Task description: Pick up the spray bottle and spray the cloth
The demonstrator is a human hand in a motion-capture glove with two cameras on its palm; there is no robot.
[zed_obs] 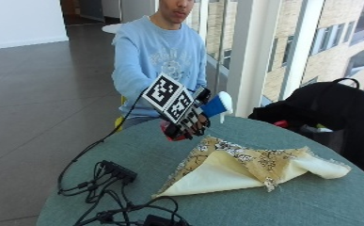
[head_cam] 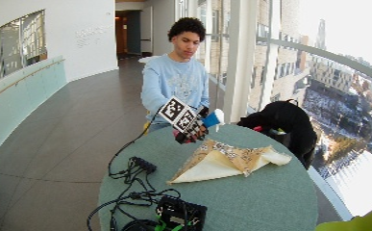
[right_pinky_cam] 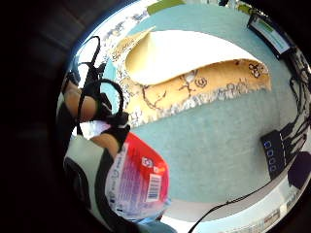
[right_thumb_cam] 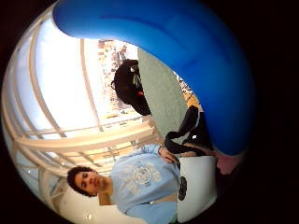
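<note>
My gloved right hand (zed_obs: 191,123) grips a spray bottle (zed_obs: 214,107) and holds it up above the near side of the round table, fingers curled round its neck. The bottle has a blue head with a white nozzle (zed_obs: 224,100) and a red body (right_pinky_cam: 141,179) with a barcode label. Its blue head (right_thumb_cam: 187,51) fills much of the thumb side palm view. The cloth (zed_obs: 250,165), yellow with dark patterns and a cream underside, lies partly folded on the green tabletop (zed_obs: 281,207), below and ahead of the nozzle. The cloth (right_pinky_cam: 194,73) shows spread out in the little finger side view.
A black power strip (zed_obs: 119,171) and tangled cables (zed_obs: 106,207) lie on the table's left side. A black bag (zed_obs: 332,113) stands at the far right edge by the window. A black box (head_cam: 180,212) with cables sits near the table's front edge.
</note>
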